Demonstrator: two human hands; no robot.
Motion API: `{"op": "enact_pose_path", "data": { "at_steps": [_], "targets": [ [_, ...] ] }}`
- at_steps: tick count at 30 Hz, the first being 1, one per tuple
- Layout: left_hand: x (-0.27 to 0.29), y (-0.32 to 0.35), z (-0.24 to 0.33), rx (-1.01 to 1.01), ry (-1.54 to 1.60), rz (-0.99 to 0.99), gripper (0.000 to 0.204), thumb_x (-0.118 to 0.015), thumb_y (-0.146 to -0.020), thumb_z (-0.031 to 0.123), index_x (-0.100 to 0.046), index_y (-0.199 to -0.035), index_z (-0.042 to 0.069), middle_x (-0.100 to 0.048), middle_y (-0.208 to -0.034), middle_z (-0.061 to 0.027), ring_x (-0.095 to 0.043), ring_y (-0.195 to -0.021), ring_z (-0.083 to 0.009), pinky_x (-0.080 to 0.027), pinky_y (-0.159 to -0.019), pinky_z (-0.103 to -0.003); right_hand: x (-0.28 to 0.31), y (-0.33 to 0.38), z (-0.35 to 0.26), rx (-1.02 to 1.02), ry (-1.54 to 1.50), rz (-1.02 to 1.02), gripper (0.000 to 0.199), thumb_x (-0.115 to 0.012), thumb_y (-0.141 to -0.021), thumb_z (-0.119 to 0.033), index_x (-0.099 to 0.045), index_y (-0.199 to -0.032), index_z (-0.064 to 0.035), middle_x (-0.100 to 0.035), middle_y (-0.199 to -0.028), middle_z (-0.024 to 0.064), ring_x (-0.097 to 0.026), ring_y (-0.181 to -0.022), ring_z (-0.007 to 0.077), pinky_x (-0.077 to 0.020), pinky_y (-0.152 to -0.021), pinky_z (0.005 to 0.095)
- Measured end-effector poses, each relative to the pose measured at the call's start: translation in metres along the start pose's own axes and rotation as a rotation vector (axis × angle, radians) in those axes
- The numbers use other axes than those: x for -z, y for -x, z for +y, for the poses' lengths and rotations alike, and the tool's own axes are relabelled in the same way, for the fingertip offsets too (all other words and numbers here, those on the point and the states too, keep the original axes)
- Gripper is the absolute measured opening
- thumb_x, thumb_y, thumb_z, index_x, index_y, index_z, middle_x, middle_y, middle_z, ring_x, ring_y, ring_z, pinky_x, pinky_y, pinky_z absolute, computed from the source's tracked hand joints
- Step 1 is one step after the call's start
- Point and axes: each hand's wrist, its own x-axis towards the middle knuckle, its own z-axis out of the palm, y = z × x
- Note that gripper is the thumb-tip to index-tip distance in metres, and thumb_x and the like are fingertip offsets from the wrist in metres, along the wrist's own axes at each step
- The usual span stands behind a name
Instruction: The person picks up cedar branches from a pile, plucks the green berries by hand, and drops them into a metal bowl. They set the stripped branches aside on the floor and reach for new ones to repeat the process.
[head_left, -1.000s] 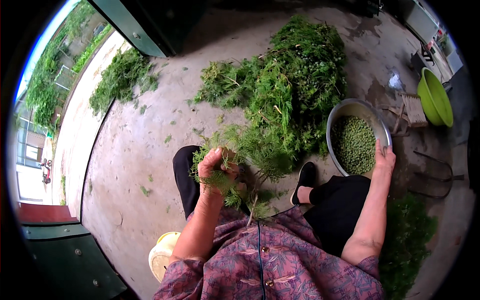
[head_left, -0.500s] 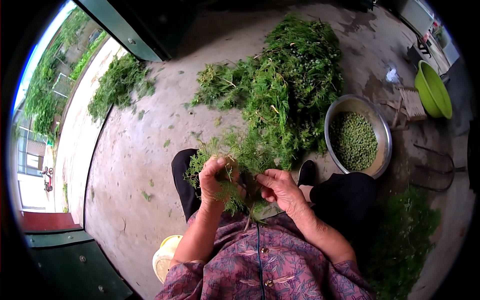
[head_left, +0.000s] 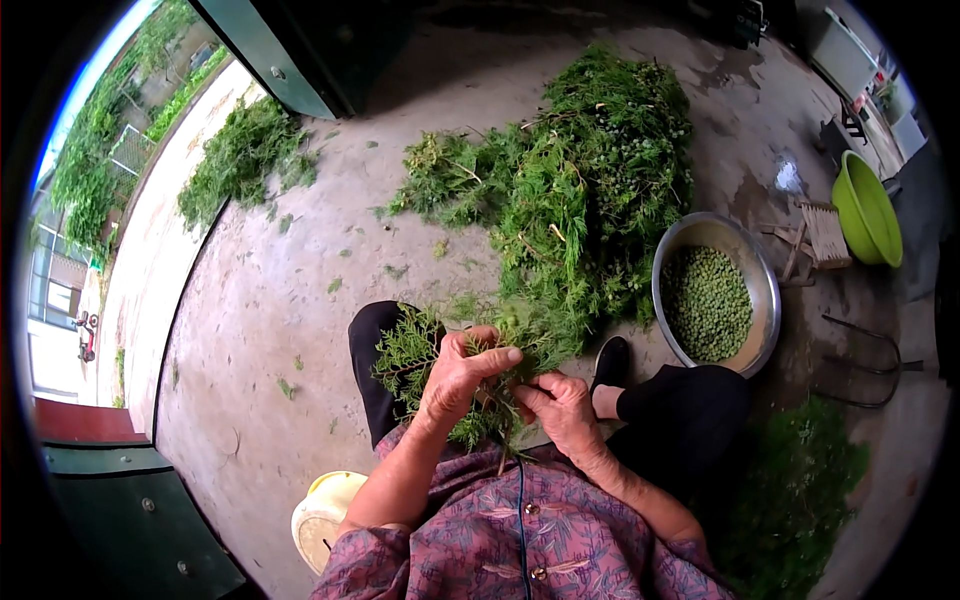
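Observation:
My left hand [head_left: 457, 372] grips a leafy green sprig [head_left: 410, 350] over my lap. My right hand [head_left: 560, 405] sits close beside it, fingers pinched on the same sprig near its tips. A big heap of green branches [head_left: 590, 190] lies on the concrete floor just ahead of my knees. To the right of it stands a round metal bowl [head_left: 762, 290] holding small green seeds [head_left: 707, 303].
A second pile of greens [head_left: 240, 155] lies at the far left by a doorway. A lime-green basin [head_left: 866, 210] and a small wooden stool [head_left: 825, 232] stand at the right. More cuttings [head_left: 790, 490] lie by my right leg. A pale yellow stool [head_left: 322, 515] is under me.
My right hand has left the rim of the metal bowl and come back to the sprig in my left hand. The left hand stayed over my lap.

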Motion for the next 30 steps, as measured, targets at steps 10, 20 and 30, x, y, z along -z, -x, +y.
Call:
{"op": "enact_pose_path", "data": {
  "at_steps": [10, 20, 30],
  "targets": [
    [-0.016, 0.011, 0.015, -0.001, -0.063, -0.048, 0.016, -0.063, -0.075, 0.018, -0.062, -0.075, 0.002, -0.052, -0.061, 0.0037, -0.043, -0.057, -0.0049, -0.035, -0.051, -0.023, 0.025, -0.01, -0.006, 0.274, 0.175, 0.406, 0.007, -0.059, -0.079, 0.001, -0.06, -0.086, 0.0014, -0.058, -0.071, 0.0048, -0.054, -0.061, 0.0098, -0.043, -0.056, 0.0223],
    [-0.015, 0.009, 0.009, -0.045, -0.133, -0.098, 0.015, -0.063, -0.075, 0.016, -0.062, -0.075, 0.001, -0.054, -0.063, 0.0042, -0.044, -0.058, -0.0037, -0.035, -0.052, -0.021, 0.017, -0.025, -0.014, 0.507, 0.332, 0.332, 0.012, -0.065, -0.077, -0.004, -0.058, -0.087, -0.0002, -0.051, -0.069, -0.0006, -0.045, -0.051, 0.0057, -0.0372, -0.045, 0.0195],
    [-0.023, 0.008, 0.007, 0.063, 0.15, -0.189, 0.012, -0.062, -0.075, 0.01, -0.062, -0.082, 0.0, -0.06, -0.069, -0.0013, -0.054, -0.059, -0.007, -0.044, -0.054, -0.022, 0.014, -0.015, -0.023, -0.052, -0.534, 0.194, 0.01, -0.055, -0.087, -0.016, -0.055, -0.089, -0.0069, -0.051, -0.067, -0.0033, -0.045, -0.049, 0.0045, -0.0322, -0.039, 0.0174]
  ]
}}
